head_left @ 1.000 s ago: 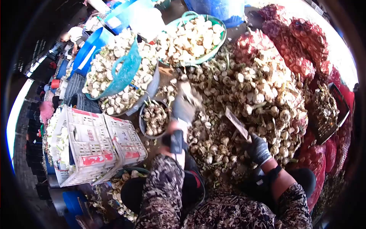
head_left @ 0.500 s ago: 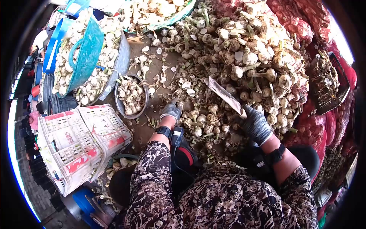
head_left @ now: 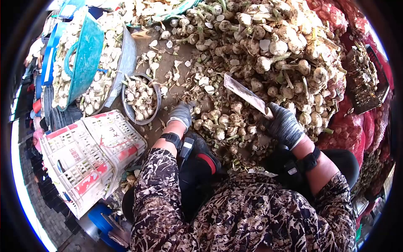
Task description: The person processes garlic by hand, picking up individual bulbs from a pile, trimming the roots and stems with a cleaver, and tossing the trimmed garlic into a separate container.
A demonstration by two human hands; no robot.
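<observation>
Gloved in grey, my right hand [head_left: 285, 126] is closed round the handle of a flat, wide-bladed knife [head_left: 245, 94], whose blade points up and left over the garlic. My left hand [head_left: 181, 115], also in a grey glove, is low over the ground at the left edge of some loose garlic bulbs [head_left: 219, 133]. Its fingertips are partly hidden, and whether they hold anything cannot be made out. A large heap of garlic with stems [head_left: 277, 46] rises beyond the knife. Left of my left hand stands a round bucket [head_left: 158, 101] with garlic in it.
White and red plastic crates [head_left: 90, 153] stand at the left. Behind them are a tilted green tub [head_left: 89, 56] and a grey tub [head_left: 126, 63], both with garlic. Red mesh sacks [head_left: 346, 130] lie at the right. A black shoe [head_left: 201, 147] is below my left hand.
My left hand has shifted slightly left and up, nearer the round bucket. The knife stays in my right hand. The view has tilted and moved a little.
</observation>
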